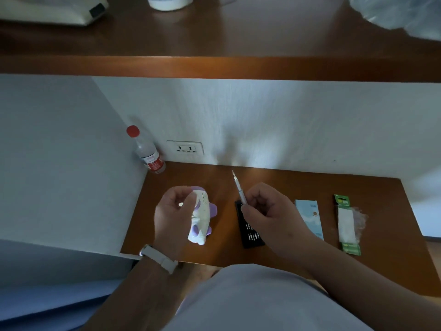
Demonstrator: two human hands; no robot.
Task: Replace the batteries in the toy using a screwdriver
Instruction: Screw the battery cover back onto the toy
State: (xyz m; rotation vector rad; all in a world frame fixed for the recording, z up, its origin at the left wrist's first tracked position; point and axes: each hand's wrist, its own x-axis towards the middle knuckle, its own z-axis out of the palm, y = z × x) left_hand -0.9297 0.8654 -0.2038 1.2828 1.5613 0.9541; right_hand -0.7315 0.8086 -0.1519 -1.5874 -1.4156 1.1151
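My left hand [174,218] grips a white and purple toy [202,216], held above the left part of the wooden desk [181,177] with its underside turned up. My right hand [267,213] pinches a slim silver screwdriver [238,187], whose tip points up and away toward the wall. The screwdriver is apart from the toy. Below my right hand lies a black tray of screwdriver bits [251,232], partly hidden by the hand. A green battery pack [347,223] lies flat at the right of the desk.
A clear bottle with a red cap [148,151] stands in the back left corner beside a wall socket [186,148]. A pale blue box [310,217] lies between the bit tray and the battery pack. A wooden shelf [214,65] overhangs the desk.
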